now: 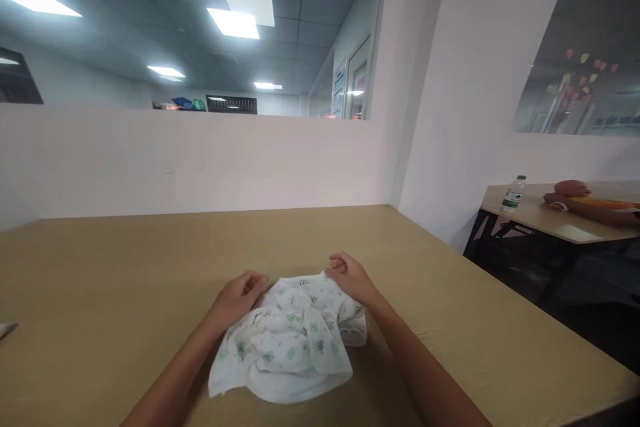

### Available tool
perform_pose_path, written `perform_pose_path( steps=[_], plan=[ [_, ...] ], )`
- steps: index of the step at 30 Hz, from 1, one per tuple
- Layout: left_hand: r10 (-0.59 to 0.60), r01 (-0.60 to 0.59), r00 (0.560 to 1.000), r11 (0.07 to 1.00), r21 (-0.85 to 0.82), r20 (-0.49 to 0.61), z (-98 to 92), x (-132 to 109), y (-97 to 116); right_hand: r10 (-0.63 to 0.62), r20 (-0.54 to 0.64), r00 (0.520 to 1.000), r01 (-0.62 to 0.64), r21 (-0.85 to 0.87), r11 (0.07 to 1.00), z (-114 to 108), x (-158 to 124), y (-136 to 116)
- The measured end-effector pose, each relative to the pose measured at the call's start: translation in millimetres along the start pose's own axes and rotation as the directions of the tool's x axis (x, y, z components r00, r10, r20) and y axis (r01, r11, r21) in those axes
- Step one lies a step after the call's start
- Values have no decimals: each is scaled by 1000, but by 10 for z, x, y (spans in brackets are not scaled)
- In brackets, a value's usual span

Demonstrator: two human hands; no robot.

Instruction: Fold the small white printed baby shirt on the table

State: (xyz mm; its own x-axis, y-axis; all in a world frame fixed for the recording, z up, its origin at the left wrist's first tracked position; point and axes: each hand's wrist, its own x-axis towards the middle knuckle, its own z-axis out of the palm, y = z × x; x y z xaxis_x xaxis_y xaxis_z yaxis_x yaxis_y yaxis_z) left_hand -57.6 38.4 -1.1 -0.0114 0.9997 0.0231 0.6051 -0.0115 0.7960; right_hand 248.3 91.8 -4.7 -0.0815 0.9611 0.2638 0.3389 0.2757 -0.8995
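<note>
A white baby shirt [295, 340] with small green and grey prints lies spread and rumpled on the table in front of me. Its lower edge fans out towards me, and one sleeve shows folded at the right. At the shirt's upper left edge is my left hand [239, 299], its fingers curled in and the thumb against the fabric. My right hand [351, 278] pinches the upper right part by the neckline, with the other fingers loosely bent. Part of each grip is hidden behind the hand.
The wide wooden-topped table [140, 260] ends at a low white wall [200, 160]. A small pale object [7, 329] lies at the far left edge. On another table at the right stand a water bottle [513, 193] and a lying doll [590, 202].
</note>
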Motion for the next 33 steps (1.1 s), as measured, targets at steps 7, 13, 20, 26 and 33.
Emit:
perform_pose_path(
  steps=[7,13,20,26,33],
  plan=[
    [-154,115,930,984,135,333,-320,-165,-92,39,75,996,-10,-356,934,-477,-310,-192],
    [-84,121,812,992,-26,578,-564,-249,-76,80,486,870,26,-206,978,-717,-646,-129],
    [-68,45,924,996,71,376,-785,-236,-154,32,5,999,-32,22,999,-695,-473,21],
    [-101,55,916,990,126,389,-989,-257,-258,114,80,990,-115,4,993,-1008,-415,0],
    [100,-110,994,903,414,46,-877,-152,-222,-468,42,883,441,-415,796,-1064,-416,97]
  ],
)
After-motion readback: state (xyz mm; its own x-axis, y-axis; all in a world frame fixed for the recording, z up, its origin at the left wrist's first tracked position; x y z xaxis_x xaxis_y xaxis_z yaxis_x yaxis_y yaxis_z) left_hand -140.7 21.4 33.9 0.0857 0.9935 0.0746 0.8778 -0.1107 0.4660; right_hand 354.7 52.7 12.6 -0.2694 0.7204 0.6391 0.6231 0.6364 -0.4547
